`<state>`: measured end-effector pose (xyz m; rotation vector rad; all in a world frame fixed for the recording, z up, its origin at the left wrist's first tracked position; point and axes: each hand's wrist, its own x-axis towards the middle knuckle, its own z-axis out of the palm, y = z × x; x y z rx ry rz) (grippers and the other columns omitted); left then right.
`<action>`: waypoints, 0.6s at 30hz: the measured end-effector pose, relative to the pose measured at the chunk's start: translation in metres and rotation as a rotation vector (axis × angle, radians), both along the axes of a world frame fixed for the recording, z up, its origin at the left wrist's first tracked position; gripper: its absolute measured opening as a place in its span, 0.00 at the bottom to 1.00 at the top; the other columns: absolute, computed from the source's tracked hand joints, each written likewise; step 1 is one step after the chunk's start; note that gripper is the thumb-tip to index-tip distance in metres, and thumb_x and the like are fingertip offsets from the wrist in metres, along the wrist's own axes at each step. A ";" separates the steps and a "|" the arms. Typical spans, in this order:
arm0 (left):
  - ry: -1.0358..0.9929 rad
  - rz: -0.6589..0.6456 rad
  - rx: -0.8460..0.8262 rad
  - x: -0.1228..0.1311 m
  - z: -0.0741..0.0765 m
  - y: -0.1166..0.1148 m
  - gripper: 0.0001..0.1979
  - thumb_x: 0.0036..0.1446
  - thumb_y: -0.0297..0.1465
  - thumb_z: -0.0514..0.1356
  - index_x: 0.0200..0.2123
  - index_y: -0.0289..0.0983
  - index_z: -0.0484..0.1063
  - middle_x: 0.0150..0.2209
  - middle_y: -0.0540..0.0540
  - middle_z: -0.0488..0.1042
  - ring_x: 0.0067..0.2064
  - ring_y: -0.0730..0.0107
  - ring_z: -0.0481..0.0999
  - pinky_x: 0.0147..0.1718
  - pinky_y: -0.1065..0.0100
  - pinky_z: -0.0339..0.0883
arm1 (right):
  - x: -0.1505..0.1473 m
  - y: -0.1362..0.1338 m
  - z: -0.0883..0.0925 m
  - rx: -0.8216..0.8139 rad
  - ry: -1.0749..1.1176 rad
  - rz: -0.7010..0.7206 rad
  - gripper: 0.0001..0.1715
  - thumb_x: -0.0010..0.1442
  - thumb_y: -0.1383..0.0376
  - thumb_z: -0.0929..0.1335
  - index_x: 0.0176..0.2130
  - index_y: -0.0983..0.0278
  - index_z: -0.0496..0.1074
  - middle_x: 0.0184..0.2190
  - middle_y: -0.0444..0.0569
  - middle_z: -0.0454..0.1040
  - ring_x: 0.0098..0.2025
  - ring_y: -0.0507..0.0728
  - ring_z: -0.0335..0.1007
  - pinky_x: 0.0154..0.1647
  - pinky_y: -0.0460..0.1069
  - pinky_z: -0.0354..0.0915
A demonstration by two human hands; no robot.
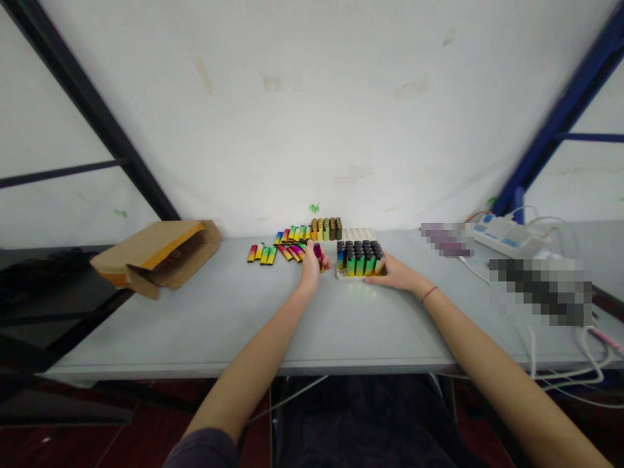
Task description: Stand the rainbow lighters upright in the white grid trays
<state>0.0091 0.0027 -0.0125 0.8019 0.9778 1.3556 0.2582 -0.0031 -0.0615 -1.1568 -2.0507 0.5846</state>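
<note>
My left hand (312,265) is closed around one or two colourful lighters (318,255), just left of a white tray (341,275) filled with upright black-topped lighters (359,257). My right hand (392,273) rests against the tray's right front corner, fingers curled on it. Loose rainbow-coloured lighters (277,252) lie on the grey table (253,318) to the left of my left hand. Behind them stands another row of lighters (325,229) beside an empty white tray (359,233).
An open brown cardboard box (153,255) lies on its side at the table's left end. A white power strip (507,235) with cables sits at the right, near blurred items. A white wall rises behind the table, with dark and blue frame bars at the sides.
</note>
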 end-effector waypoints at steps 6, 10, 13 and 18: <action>0.008 -0.033 -0.021 -0.002 0.004 -0.001 0.25 0.69 0.47 0.46 0.22 0.41 0.57 0.13 0.57 0.51 0.14 0.78 0.49 0.15 0.74 0.44 | -0.001 0.000 0.000 0.011 0.015 0.011 0.40 0.51 0.46 0.79 0.57 0.60 0.74 0.59 0.56 0.78 0.59 0.72 0.74 0.65 0.66 0.68; -0.002 -0.020 -0.088 -0.005 0.010 -0.004 0.23 0.68 0.43 0.44 0.21 0.42 0.53 0.13 0.58 0.46 0.13 0.78 0.42 0.15 0.75 0.36 | -0.002 0.000 0.000 0.016 0.034 0.013 0.42 0.51 0.47 0.79 0.59 0.60 0.72 0.59 0.57 0.77 0.59 0.73 0.74 0.66 0.67 0.68; 0.000 -0.033 -0.068 -0.005 0.010 -0.004 0.22 0.69 0.40 0.43 0.21 0.41 0.53 0.13 0.58 0.46 0.13 0.78 0.42 0.14 0.75 0.36 | -0.002 -0.001 0.001 0.012 0.016 0.014 0.42 0.51 0.47 0.79 0.59 0.62 0.72 0.59 0.58 0.77 0.59 0.73 0.74 0.66 0.67 0.68; 0.046 -0.120 0.050 -0.002 0.002 -0.003 0.23 0.71 0.42 0.42 0.25 0.41 0.58 0.15 0.57 0.52 0.15 0.77 0.48 0.15 0.75 0.46 | -0.002 -0.001 0.002 0.006 -0.014 0.011 0.42 0.52 0.47 0.78 0.59 0.63 0.72 0.59 0.59 0.77 0.59 0.73 0.74 0.66 0.66 0.68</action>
